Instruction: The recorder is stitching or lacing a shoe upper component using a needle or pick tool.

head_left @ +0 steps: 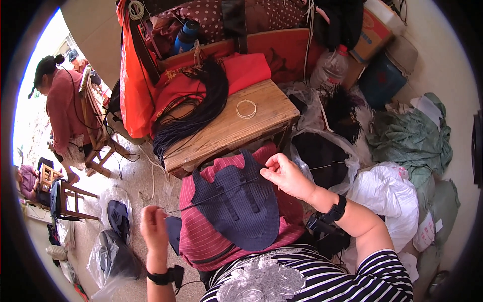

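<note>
A dark navy mesh shoe upper [236, 216] lies over a red striped cushion [193, 226] on my lap, two narrow dark strips running down its middle. Slantwise across it stretches a thin dark cord [219, 195]. At its left end, beside the cushion, my left hand [154, 232] has its fingers closed on the cord, slightly blurred. Above the upper's right edge, my right hand [288, 175] pinches thumb and forefinger together where the other end of the cord arrives. The fingertips hide how the cord ends there.
Ahead stands a wooden box [226, 126] bearing a bundle of dark cords [211, 90], red cloth [246, 70] and a pale ring [246, 109]. Plastic bags [385, 196] crowd the right. On the left floor lie bagged dark pieces [118, 219]; beyond, a person sits on a chair [98, 136].
</note>
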